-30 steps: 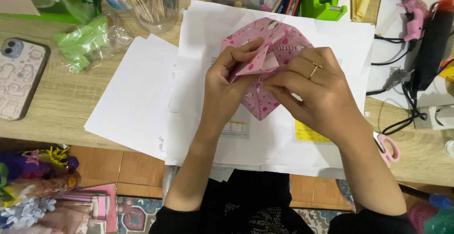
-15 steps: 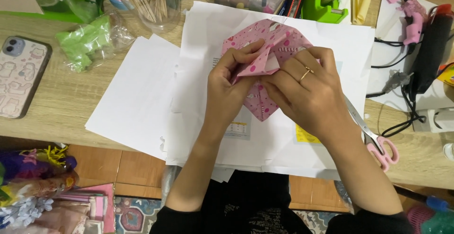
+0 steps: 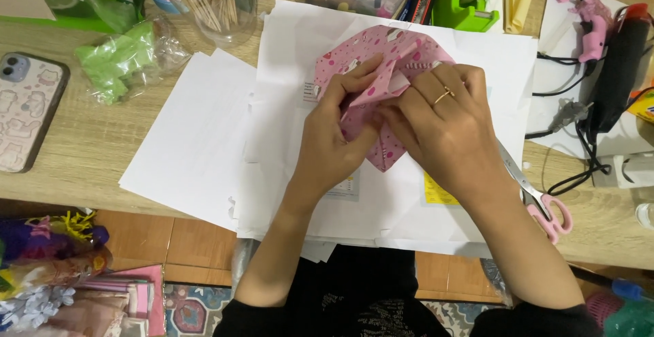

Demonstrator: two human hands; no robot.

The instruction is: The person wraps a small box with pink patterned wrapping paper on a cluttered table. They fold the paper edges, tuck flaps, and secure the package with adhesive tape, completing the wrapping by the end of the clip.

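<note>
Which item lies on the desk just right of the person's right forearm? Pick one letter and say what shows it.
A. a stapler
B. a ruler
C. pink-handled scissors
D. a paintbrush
C: the pink-handled scissors lie on the white sheets beside the right hand, their blades partly hidden under the forearm.

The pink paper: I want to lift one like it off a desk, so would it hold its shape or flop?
The pink paper looks thin and creased, so it probably flops where unfolded. Both the left hand and right hand press it flat, hinting it springs open. It seems very light and may slide on the white sheets.
</note>
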